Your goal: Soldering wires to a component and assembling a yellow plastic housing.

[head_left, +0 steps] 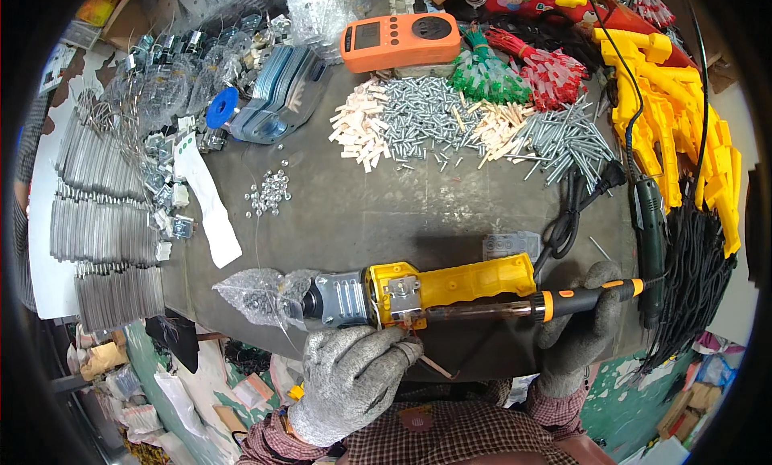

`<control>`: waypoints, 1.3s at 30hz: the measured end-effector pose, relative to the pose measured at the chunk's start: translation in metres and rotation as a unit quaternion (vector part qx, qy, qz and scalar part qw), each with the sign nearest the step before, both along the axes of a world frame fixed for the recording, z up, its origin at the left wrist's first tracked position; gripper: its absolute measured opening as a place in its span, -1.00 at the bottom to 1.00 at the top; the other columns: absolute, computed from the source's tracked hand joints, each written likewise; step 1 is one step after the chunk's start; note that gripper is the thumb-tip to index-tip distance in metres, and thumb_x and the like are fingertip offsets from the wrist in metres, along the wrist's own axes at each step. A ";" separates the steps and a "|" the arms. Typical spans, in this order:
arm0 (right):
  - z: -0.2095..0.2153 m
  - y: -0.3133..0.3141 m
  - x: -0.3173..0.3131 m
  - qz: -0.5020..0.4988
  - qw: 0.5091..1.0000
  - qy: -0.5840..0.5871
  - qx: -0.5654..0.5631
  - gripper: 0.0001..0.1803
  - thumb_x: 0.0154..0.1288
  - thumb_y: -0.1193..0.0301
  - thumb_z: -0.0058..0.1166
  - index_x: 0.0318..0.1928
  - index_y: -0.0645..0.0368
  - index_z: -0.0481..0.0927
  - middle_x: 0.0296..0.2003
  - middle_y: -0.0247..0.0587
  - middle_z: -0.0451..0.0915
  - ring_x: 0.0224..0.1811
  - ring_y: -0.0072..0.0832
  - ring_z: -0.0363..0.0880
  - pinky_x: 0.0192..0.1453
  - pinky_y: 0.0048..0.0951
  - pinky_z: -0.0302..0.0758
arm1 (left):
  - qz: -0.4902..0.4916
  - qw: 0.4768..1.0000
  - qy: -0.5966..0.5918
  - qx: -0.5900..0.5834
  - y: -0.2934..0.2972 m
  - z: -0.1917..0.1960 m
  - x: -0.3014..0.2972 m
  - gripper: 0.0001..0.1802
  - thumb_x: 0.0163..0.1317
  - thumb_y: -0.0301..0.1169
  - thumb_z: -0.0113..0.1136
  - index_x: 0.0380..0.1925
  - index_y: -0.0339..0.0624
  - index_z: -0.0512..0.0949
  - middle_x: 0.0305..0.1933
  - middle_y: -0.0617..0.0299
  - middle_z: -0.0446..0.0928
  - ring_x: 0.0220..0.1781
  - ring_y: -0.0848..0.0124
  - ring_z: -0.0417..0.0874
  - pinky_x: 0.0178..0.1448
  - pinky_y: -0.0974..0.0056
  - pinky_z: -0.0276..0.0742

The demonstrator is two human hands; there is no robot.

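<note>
Left hand, grey glove, fingers curled under the yellow tool housing at its metal end — held at the table's near edge, half open, innards bare. Right hand wraps the soldering iron, fingers closed on the handle, tip lying along the housing toward the metal bracket. Looks mid-assembly — joint in progress, cover not yet on. Screw pile and yellow shells wait at the far edge.

Yellow tool housing; orange meter; grey gloves; plaid sleeves.
</note>
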State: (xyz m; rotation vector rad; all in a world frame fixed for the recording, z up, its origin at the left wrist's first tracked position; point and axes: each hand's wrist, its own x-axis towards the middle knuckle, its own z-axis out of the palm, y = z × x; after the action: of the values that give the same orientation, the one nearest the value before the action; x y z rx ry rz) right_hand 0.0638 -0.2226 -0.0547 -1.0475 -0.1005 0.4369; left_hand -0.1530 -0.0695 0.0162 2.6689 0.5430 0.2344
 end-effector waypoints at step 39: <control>-0.003 -0.013 0.004 0.069 0.996 -0.030 0.038 -0.46 0.24 0.32 0.38 0.07 0.31 0.39 -0.34 -0.02 0.63 -0.57 -0.41 0.61 -0.54 -0.50 0.58 | 0.071 0.994 -0.069 -0.051 0.018 0.024 -0.042 -0.69 0.04 -0.57 0.42 -0.15 -0.13 0.71 -0.11 0.15 0.69 -0.06 0.13 0.71 0.05 0.07 0.60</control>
State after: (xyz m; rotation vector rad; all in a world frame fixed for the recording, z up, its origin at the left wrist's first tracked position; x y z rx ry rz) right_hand 0.0678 -0.2354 -0.0578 -0.9820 -0.2421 0.5223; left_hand -0.1946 -0.0514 0.0402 2.4962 0.6812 0.4179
